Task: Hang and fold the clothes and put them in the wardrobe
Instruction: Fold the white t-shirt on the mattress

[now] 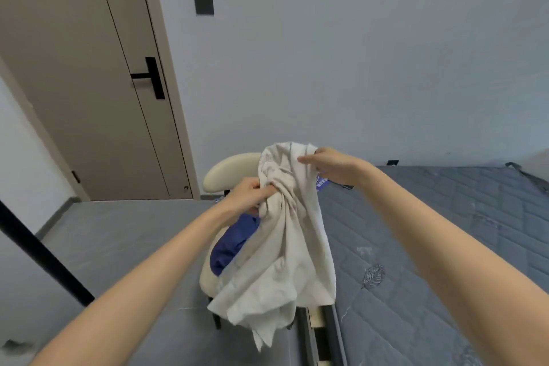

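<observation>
A crumpled off-white garment [285, 249] hangs in the air in front of me, above a cream chair [228, 171]. My left hand [251, 193] grips a bunched fold on its left side. Higher up, my right hand [326, 163] pinches the cloth's top edge. A blue garment [231, 244] lies on the chair seat, partly hidden behind the hanging cloth.
A grey quilted mattress [445, 246] fills the right side, with its bed frame edge [320, 333] below the cloth. A beige door with a black handle [151, 77] stands at the left. A black pole [38, 249] crosses the lower left over the grey floor.
</observation>
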Motion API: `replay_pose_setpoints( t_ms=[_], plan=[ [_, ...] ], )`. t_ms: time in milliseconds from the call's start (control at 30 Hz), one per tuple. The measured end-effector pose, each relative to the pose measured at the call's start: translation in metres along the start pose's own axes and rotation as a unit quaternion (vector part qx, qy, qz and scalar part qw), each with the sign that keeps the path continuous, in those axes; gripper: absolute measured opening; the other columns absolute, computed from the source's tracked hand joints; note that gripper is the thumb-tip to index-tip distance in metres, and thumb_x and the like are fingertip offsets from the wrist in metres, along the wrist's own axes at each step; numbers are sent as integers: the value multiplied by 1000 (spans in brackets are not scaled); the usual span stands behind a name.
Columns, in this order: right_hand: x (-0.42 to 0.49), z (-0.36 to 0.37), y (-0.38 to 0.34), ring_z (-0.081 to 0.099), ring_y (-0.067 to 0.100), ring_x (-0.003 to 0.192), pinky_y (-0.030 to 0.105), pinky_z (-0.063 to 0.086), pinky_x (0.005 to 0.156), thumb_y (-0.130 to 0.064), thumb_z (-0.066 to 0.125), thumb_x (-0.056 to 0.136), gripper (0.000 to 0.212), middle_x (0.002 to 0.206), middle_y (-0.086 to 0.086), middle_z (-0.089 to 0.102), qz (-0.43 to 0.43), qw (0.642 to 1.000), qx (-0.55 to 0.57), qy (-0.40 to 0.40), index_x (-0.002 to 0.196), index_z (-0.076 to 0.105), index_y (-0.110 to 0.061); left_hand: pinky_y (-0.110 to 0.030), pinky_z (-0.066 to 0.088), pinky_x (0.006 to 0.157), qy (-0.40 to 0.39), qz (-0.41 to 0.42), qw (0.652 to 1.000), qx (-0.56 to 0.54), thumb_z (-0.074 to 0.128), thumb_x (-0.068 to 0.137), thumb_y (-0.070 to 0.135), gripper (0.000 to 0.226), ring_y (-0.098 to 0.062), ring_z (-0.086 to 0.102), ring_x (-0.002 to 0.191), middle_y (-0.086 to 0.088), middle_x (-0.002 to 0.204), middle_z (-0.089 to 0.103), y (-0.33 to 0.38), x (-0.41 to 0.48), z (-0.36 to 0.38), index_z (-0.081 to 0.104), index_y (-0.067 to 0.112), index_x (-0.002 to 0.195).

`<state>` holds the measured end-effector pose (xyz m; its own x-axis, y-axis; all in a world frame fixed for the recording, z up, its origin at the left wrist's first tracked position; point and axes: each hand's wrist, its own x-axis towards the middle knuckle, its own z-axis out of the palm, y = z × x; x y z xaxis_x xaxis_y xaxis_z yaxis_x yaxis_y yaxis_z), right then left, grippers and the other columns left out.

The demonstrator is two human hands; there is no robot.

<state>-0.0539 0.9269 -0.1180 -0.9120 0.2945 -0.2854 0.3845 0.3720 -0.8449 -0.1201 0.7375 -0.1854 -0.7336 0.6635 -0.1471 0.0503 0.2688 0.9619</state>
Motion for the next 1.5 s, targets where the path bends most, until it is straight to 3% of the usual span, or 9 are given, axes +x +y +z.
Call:
replay_pose_setpoints(
  t_ms=[67,167,300,467,667,933,1133,1333,1500],
  plan=[
    [-3,-5,18,54,23,89,29,42,77,-33,58,92,26,96,5,52,30,994,-105,-14,98,53,-8,-19,47,48,39,1,999,-37,58,92,23,18,-7,58,56,2,64,60,16,7,-1,63,10,80],
    [-14,-8,37,47,15,68,22,38,59,-34,65,87,24,73,-3,50,42,979,-174,-98,73,57,-17,-20,51,51,64,12,993,-94,56,94,22,18,-9,60,64,-2,74,61,39,15,0,62,8,85],
    [-22,5,59,57,19,104,27,49,84,-49,71,79,63,121,2,58,125,943,-223,-211,124,57,-8,-18,51,48,58,45,985,-153,52,96,17,18,-7,62,60,-3,74,61,70,22,7,61,10,83],
    [-11,26,72,57,21,109,30,46,92,-35,61,91,40,120,7,61,-18,987,-159,-28,121,59,-10,-20,53,53,51,81,980,-177,52,96,18,14,-8,64,65,-2,80,64,98,31,18,62,11,88],
    [-20,-15,55,57,19,87,29,41,72,-28,45,100,40,108,24,66,-76,991,5,114,103,61,9,-32,42,76,253,90,962,-53,50,95,20,10,-16,53,87,-6,96,57,75,48,-7,56,14,99],
    [-25,-51,-5,63,8,52,17,50,47,-25,49,99,27,73,3,63,-88,950,277,116,79,59,-10,-35,42,93,-33,-104,985,137,63,89,30,44,-17,46,120,4,127,51,32,25,11,47,22,129],
    [-24,-57,-30,60,4,46,14,50,48,-10,48,99,21,67,3,62,-110,893,430,79,81,58,-3,-25,47,95,-157,12,976,147,73,76,14,71,-3,50,119,17,132,48,42,14,13,37,36,133],
    [-27,-58,-27,61,12,66,19,53,56,-16,51,98,16,84,7,60,-84,899,426,57,99,59,-2,-1,39,51,83,76,982,152,58,89,16,7,-15,52,83,11,79,55,44,30,46,55,14,95],
    [-20,-83,6,60,19,76,27,49,61,-25,52,97,24,94,8,61,0,918,326,228,106,56,-3,-28,43,73,124,120,967,187,50,94,12,13,-19,55,91,-2,94,62,41,36,18,59,12,103]
  ],
)
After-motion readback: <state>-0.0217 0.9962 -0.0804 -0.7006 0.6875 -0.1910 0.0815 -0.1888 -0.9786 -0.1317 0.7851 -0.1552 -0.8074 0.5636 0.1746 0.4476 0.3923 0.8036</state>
